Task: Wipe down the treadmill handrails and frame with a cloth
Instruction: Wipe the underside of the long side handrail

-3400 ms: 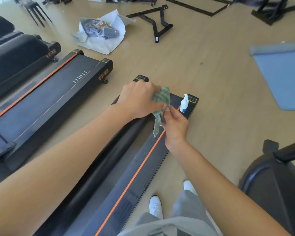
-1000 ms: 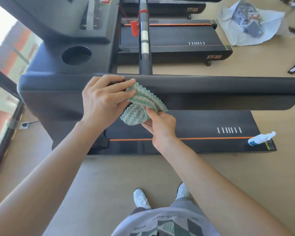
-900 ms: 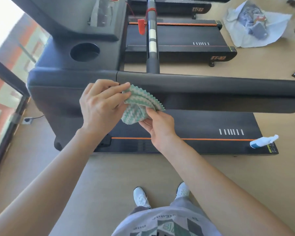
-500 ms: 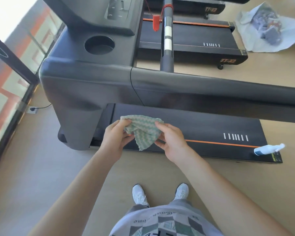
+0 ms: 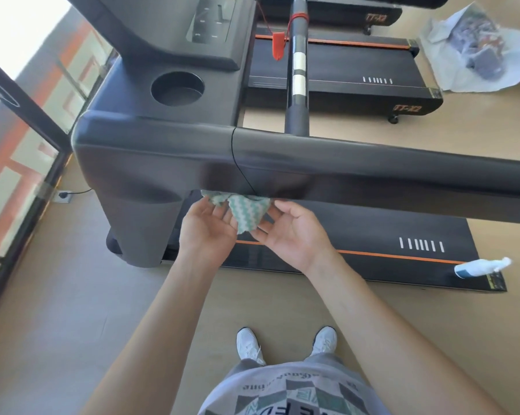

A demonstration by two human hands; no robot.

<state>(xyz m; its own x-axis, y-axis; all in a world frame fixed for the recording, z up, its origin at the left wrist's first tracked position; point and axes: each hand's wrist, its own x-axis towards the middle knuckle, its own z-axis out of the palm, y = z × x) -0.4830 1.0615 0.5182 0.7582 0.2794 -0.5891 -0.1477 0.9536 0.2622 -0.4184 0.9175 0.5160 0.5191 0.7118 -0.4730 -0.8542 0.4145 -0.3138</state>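
Observation:
A green and white zigzag cloth [image 5: 248, 212] hangs between both hands, just under the lower edge of the black treadmill handrail [image 5: 372, 163]. My left hand [image 5: 206, 229] pinches its left edge, palm turned up. My right hand [image 5: 291, 232] holds the right edge, fingers spread. The cloth's top edge touches or sits just below the rail's underside where it joins the dark console housing [image 5: 150, 163]. The running deck [image 5: 357, 235] with its orange stripe lies below the hands.
A white spray bottle [image 5: 480, 266] lies on the deck's far right corner. A second treadmill [image 5: 342, 76] stands behind, with a crosswise bar [image 5: 297, 70] and red safety clip. Crumpled paper with parts [image 5: 474, 49] lies top right. Glass wall at left; my shoes [image 5: 285, 344] on the floor.
Both hands lowered the cloth from the handrail's front face, spread it open between them, then raised it to the rail's underside. The camera view shifted toward the console.

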